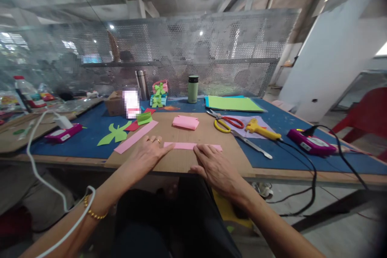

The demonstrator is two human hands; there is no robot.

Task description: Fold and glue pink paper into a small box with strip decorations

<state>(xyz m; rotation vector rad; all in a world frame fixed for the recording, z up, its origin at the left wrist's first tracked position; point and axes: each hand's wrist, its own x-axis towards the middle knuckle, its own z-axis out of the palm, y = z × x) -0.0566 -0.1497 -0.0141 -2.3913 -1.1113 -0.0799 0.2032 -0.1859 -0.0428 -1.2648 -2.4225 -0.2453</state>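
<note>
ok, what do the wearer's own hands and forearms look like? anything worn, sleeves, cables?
Both forearms show no sleeves. Left hand: gold-coloured ring on a finger, plus a gold-coloured beaded bracelet at the wrist. A white cable crosses the left forearm. Right hand: no ring, bracelet or glove visible.

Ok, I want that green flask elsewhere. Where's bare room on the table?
Blue tabletop is mostly bare between the green sheet, glue gun and right purple box; a smaller cardboard patch lies between folded pink paper and pink strip. Crowded: the cardboard's right edge, around the scissors.
</note>
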